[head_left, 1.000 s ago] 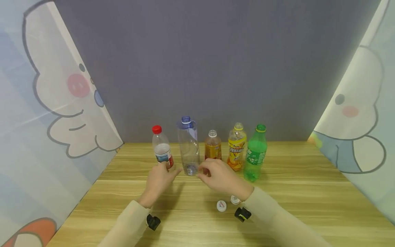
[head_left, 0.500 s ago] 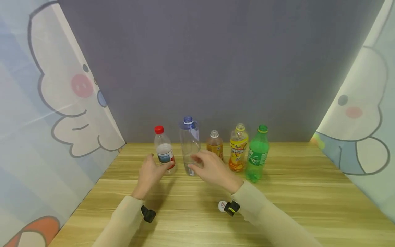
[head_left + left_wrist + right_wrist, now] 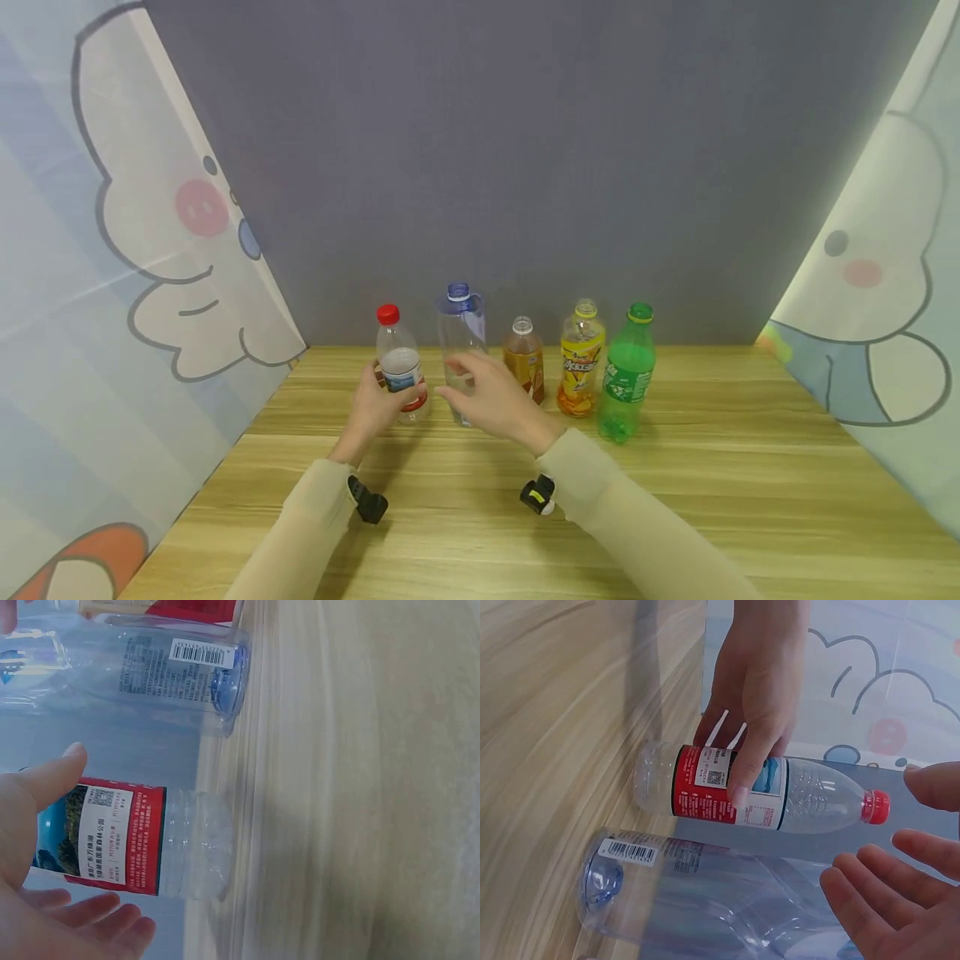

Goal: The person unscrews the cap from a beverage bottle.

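A clear bottle with a red cap (image 3: 387, 314) and a red, white and blue label (image 3: 124, 836) stands upright. My left hand (image 3: 372, 404) is around its label, thumb on the near side and fingers reaching along the far side. In the left wrist view those fingers (image 3: 112, 919) look extended rather than wrapped tightly. My right hand (image 3: 487, 396) holds nothing and overlaps the tall blue-tinted bottle (image 3: 459, 329) in the head view. In the right wrist view, its loosely bent fingers (image 3: 881, 889) are apart from the red cap (image 3: 876, 806).
To the right stand a small amber-labelled bottle (image 3: 524, 362), a yellow-labelled bottle (image 3: 581, 362) and a green bottle (image 3: 628, 375), all uncapped. A white cap (image 3: 549, 507) is partly hidden by the right wrist camera (image 3: 536, 493). A grey wall backs the wooden table (image 3: 712, 467).
My left hand drew back from the red-capped bottle, then came in around its label. My right hand moved left and up, toward that bottle, passing in front of the blue-tinted one.
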{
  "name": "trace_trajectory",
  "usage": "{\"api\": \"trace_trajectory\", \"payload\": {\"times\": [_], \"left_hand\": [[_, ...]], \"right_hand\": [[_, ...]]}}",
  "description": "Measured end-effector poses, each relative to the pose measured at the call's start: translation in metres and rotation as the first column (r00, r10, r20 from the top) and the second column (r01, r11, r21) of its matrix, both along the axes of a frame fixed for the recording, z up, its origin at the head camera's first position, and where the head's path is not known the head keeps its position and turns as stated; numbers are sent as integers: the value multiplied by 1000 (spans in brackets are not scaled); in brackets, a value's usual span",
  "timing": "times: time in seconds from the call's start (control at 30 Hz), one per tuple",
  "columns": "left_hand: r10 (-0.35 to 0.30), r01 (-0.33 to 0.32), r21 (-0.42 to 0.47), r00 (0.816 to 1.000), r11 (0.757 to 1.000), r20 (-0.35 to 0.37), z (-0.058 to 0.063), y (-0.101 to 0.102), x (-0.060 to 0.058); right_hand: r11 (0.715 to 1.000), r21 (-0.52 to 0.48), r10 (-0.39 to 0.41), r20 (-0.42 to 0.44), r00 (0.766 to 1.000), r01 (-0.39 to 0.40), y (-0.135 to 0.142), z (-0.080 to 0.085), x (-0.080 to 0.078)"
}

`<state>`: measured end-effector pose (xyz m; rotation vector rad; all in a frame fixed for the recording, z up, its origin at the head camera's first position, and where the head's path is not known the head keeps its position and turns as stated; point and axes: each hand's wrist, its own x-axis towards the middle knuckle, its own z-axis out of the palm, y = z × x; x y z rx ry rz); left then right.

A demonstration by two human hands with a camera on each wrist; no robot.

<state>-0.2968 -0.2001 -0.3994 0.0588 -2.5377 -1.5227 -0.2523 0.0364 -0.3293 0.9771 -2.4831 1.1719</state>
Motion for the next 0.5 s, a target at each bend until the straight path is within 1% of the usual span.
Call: {"api": "trace_trajectory", "payload": {"times": [0.1, 0.3, 0.5], "left_hand": [[-7, 8, 26, 1000, 1000, -10, -1, 0, -2], [-17, 17, 5, 999, 1000, -50, -2, 1, -2], [-25, 25, -4, 996, 1000, -81, -4, 2, -2]], "right_hand": [[1000, 7, -10, 21, 1000, 10, -4, 0, -2], [1000, -9, -6, 67, 998, 6, -13, 0, -8], [1000, 5, -14, 82, 997, 14, -19, 0, -12]]}}
